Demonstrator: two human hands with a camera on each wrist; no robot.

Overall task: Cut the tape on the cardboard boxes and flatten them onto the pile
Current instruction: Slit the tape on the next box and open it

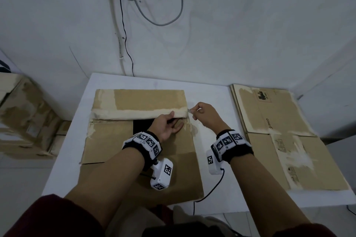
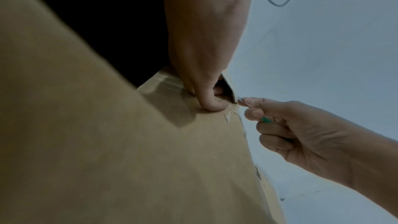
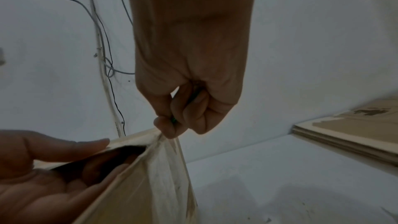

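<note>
Head view shows my two hands on a cardboard box [image 1: 138,140] lying on the white table [image 1: 212,179]; my left hand [image 1: 169,127] has its fingers tucked into the dark gap under the far flap [image 1: 142,102], thumb on top, so it holds that flap's edge; my right hand [image 1: 207,116] is just beside it, at the box's right corner, fingers curled tight round a small cutter with a green handle [image 2: 267,119]; its little blade [image 1: 189,110] touches the torn tape [image 3: 170,173] at the corner; the pile of flat boxes [image 1: 285,136] lies well to the right of my right hand.
</note>
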